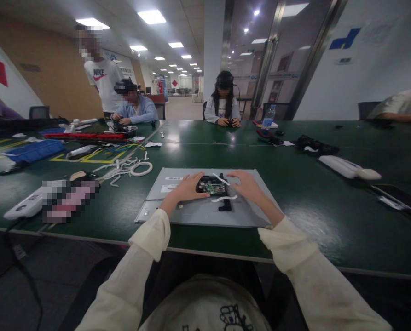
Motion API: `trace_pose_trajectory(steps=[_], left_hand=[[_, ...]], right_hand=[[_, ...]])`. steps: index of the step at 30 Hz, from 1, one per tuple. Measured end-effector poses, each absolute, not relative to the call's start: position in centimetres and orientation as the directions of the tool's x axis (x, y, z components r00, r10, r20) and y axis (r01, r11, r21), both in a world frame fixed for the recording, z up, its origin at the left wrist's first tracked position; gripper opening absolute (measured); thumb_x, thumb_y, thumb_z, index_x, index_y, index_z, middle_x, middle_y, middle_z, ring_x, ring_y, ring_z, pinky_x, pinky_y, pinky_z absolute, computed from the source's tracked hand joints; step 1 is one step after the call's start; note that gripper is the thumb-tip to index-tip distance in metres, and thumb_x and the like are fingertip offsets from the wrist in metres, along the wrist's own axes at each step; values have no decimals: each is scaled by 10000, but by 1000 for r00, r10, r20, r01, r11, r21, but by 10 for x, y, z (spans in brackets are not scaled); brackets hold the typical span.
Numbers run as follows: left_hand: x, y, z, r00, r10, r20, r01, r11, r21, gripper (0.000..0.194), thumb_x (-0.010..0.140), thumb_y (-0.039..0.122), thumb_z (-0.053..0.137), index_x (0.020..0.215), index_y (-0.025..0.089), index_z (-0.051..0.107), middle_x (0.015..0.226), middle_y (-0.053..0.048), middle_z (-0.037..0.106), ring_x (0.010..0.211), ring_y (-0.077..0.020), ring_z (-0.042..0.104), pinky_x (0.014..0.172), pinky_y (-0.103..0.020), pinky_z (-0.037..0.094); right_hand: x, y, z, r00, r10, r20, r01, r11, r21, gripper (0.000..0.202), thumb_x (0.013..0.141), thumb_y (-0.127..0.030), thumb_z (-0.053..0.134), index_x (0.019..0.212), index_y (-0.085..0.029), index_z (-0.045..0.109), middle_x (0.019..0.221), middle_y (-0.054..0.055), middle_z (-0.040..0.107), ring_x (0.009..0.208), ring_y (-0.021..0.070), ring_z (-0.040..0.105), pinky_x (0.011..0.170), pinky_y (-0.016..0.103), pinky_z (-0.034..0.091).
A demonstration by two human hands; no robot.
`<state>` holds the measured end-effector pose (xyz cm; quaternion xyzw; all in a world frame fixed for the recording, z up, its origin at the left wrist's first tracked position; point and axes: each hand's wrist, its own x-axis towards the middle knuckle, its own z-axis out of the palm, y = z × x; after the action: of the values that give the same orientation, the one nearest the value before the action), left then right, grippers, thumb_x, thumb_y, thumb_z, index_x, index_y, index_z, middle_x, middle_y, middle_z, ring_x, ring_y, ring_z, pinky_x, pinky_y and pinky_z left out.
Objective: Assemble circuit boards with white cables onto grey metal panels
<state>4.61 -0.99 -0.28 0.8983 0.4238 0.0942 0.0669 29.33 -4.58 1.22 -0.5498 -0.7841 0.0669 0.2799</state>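
Observation:
A flat grey panel [194, 216] lies on the table in front of me, with a black bracket [226, 205] on its right half. On the panel is a green circuit board [212, 187] in a black frame. My left hand [188, 189] grips the board's left side, thumb along the near edge and fingers at the far edge. Beside the board's right end, my right hand [246, 185] has thumb and fingers apart, with nothing visible in it. One white strip [221, 179] crosses the board's upper right; another white strip [224, 199] lies at its near edge.
Left on the green table [188, 156] are loose white strips and a roll [141, 168], a blue tray [34, 151] and a white power bank-like device [32, 200]. A similar white device [348, 167] lies right. Several people are around the table; a water bottle [269, 117] stands at the far side.

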Motion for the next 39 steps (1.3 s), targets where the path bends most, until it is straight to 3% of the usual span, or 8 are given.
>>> trace_pose_trajectory(steps=[5, 8, 13, 19, 26, 32, 39], left_hand=[[46, -11, 2, 621, 781, 69, 759, -621, 196, 889, 741, 681, 429, 1426, 189, 148, 1478, -109, 232, 1352, -259, 220, 1099, -474, 113], [50, -12, 8, 601, 798, 47, 776, -596, 206, 801, 793, 660, 355, 1424, 207, 158, 1484, -96, 218, 1367, -251, 177, 1094, -493, 101], [82, -15, 17, 593, 777, 211, 754, -628, 194, 516, 929, 407, 156, 1389, 197, 256, 1463, -66, 284, 1360, -182, 207, 1083, -416, 203], [118, -8, 11, 625, 735, 263, 736, -667, 115, 465, 871, 198, 313, 1331, 138, 348, 1365, -119, 429, 1252, -208, 398, 1025, -351, 313], [116, 3, -7, 505, 836, 215, 804, -546, 234, 571, 857, 331, 400, 1364, 108, 261, 1368, -167, 401, 1162, -261, 489, 920, -347, 409], [119, 5, -10, 456, 875, 164, 846, -483, 226, 669, 849, 372, 413, 1406, 111, 151, 1355, -191, 407, 1142, -289, 502, 889, -366, 417], [118, 6, -10, 448, 878, 169, 850, -477, 225, 699, 840, 373, 411, 1417, 108, 118, 1371, -195, 384, 1148, -301, 494, 886, -373, 413]], right_hand=[[293, -48, 14, -286, 895, 343, 833, 409, -373, 261, 737, -149, 518, 947, -165, 673, 1020, 53, 633, 955, 168, 560, 899, 278, 392], [294, -48, 13, -260, 901, 348, 849, 385, -361, 211, 780, -190, 503, 880, -171, 688, 962, 39, 655, 925, 161, 573, 886, 265, 395], [294, -45, 10, -242, 899, 365, 844, 381, -379, 208, 804, -195, 495, 869, -171, 692, 920, 29, 674, 893, 153, 591, 859, 252, 409], [292, -44, 8, -230, 919, 320, 851, 349, -393, 217, 812, -198, 491, 900, -180, 688, 941, 33, 676, 889, 158, 600, 831, 257, 430], [291, -45, 8, -178, 923, 343, 861, 314, -400, 231, 822, -223, 478, 896, -192, 694, 938, 33, 680, 876, 155, 603, 821, 248, 428], [289, -40, 5, -110, 911, 397, 867, 283, -410, 258, 832, -213, 452, 924, -193, 693, 967, 31, 678, 892, 154, 601, 840, 260, 424], [282, -38, 1, -121, 874, 470, 891, 304, -337, 302, 874, -242, 407, 981, -182, 683, 1037, 47, 660, 997, 163, 575, 891, 263, 406]])
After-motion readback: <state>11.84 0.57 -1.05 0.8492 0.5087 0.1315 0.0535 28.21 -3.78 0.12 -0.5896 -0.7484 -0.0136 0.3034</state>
